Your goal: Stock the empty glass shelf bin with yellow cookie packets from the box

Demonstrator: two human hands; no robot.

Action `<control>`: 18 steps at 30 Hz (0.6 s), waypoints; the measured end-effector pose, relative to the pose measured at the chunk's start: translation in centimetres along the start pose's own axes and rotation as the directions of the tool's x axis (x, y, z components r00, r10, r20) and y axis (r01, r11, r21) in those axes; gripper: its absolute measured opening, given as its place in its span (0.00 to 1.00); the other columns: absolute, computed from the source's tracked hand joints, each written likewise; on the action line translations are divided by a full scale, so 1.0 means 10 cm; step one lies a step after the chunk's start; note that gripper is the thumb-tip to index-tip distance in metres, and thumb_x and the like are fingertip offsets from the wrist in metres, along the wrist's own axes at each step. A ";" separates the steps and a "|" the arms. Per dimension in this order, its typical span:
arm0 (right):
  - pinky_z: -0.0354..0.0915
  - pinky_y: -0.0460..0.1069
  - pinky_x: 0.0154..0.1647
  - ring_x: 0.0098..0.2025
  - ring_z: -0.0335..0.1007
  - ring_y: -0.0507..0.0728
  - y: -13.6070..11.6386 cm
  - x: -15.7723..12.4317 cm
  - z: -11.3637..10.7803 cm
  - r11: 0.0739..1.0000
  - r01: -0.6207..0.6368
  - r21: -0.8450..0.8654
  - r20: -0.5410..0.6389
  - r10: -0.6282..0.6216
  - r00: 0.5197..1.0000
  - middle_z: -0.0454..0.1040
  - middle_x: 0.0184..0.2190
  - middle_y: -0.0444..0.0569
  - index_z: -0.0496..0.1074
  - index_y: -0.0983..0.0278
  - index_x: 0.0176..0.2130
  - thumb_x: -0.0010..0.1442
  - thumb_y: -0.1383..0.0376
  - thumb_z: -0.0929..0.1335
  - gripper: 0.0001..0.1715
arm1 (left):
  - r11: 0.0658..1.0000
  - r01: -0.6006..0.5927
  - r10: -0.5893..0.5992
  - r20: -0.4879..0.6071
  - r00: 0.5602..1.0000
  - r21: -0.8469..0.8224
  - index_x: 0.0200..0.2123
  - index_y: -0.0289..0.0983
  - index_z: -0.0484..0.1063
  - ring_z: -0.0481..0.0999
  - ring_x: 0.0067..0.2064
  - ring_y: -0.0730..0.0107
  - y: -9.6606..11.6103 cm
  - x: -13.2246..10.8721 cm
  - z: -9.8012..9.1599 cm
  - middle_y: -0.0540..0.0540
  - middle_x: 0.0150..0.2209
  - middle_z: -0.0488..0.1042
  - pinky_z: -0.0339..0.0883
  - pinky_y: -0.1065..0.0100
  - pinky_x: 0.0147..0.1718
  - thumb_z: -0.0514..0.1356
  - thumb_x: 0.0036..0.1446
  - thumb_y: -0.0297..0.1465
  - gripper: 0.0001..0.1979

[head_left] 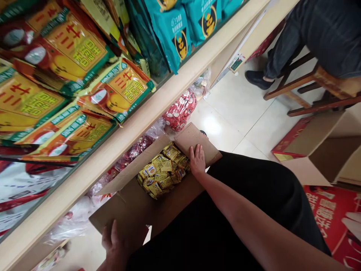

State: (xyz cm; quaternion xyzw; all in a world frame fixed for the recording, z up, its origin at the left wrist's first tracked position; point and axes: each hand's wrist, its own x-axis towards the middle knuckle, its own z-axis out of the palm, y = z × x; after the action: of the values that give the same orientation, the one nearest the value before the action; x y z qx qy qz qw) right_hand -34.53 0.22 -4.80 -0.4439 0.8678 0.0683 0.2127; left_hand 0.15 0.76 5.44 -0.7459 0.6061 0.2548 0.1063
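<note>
Below the shelf (158,109): an open cardboard box (132,210) of yellow packets (163,171) rests against the person's lap.
Risk: the box looks tilted, so I'd say it could tip and spill packets if a flap buckles.
Right hand (197,161): open, palm flat on the flap at the box's 2 o'clock end, arm stretched out.
Left hand (113,244): fingers clasping the cardboard at the 7 o'clock corner.

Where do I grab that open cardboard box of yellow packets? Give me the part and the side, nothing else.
Likely the two short end walls, low down, one hand from each end. The cardboard box is long, its flaps splay loose, and the shelf crowds one long side. The right hand and left hand sit at those ends.
</note>
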 end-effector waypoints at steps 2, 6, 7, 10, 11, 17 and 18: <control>0.42 0.61 0.57 0.62 0.31 0.66 0.02 0.14 0.02 1.000 -0.030 0.006 0.032 0.030 0.999 0.35 0.61 0.66 0.40 0.71 0.60 0.59 0.71 0.57 0.33 | 0.999 0.027 -0.029 -0.085 0.996 -0.018 0.59 0.42 0.37 0.46 0.60 0.46 0.04 0.00 0.07 0.40 0.62 0.34 0.55 0.52 0.53 0.54 0.51 0.30 0.37; 0.56 0.60 0.50 0.54 0.55 0.62 0.07 0.45 0.05 0.999 -0.011 0.045 0.203 0.002 0.979 0.55 0.55 0.58 0.55 0.67 0.55 0.59 0.64 0.61 0.25 | 0.996 0.075 -0.081 -0.177 0.981 -0.038 0.59 0.35 0.35 0.41 0.61 0.52 0.16 0.04 0.19 0.36 0.62 0.36 0.48 0.54 0.57 0.53 0.51 0.27 0.36; 0.60 0.59 0.47 0.50 0.60 0.59 0.09 0.51 0.06 0.998 0.015 0.064 0.260 -0.031 0.965 0.61 0.51 0.54 0.59 0.66 0.51 0.58 0.62 0.62 0.22 | 0.993 0.111 -0.117 -0.184 0.976 -0.044 0.59 0.36 0.35 0.41 0.61 0.52 0.17 0.06 0.18 0.37 0.62 0.37 0.49 0.54 0.56 0.53 0.51 0.27 0.37; 0.64 0.55 0.41 0.42 0.66 0.55 0.14 0.56 0.05 0.988 0.085 0.127 0.379 -0.127 0.916 0.67 0.43 0.50 0.64 0.67 0.45 0.58 0.61 0.62 0.16 | 0.957 0.286 -0.290 -0.108 0.951 -0.050 0.57 0.37 0.45 0.57 0.56 0.53 0.12 0.15 0.07 0.37 0.58 0.52 0.60 0.51 0.48 0.53 0.53 0.32 0.29; 0.65 0.54 0.41 0.41 0.66 0.55 0.15 0.54 0.03 0.985 0.099 0.142 0.396 -0.148 0.906 0.67 0.42 0.50 0.65 0.67 0.44 0.58 0.61 0.62 0.16 | 0.935 0.353 -0.355 -0.044 0.934 -0.042 0.54 0.36 0.52 0.65 0.51 0.55 0.07 0.19 0.01 0.38 0.52 0.60 0.64 0.53 0.44 0.53 0.54 0.34 0.24; 0.64 0.54 0.42 0.41 0.66 0.54 0.21 0.13 -0.35 0.971 0.142 0.192 0.367 -0.205 0.907 0.68 0.42 0.50 0.65 0.66 0.45 0.58 0.61 0.62 0.16 | 0.858 0.511 -0.496 0.176 0.850 -0.049 0.39 0.36 0.66 0.72 0.32 0.67 -0.14 0.22 -0.38 0.49 0.29 0.69 0.65 0.64 0.29 0.54 0.53 0.35 0.12; 0.64 0.55 0.42 0.41 0.66 0.54 0.24 0.06 -0.47 0.968 0.151 0.199 0.346 -0.213 0.914 0.68 0.41 0.50 0.65 0.66 0.45 0.58 0.60 0.62 0.16 | 0.856 0.510 -0.491 0.175 0.853 -0.086 0.40 0.35 0.66 0.72 0.33 0.66 -0.14 0.15 -0.43 0.49 0.30 0.70 0.65 0.63 0.31 0.54 0.53 0.35 0.12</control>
State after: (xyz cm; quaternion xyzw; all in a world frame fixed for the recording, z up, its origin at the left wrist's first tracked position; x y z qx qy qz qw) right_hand -38.24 -0.20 -0.99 -0.4829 0.7706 0.0557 0.4121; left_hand 2.80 -2.21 8.14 -0.8625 0.3634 0.3113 0.1648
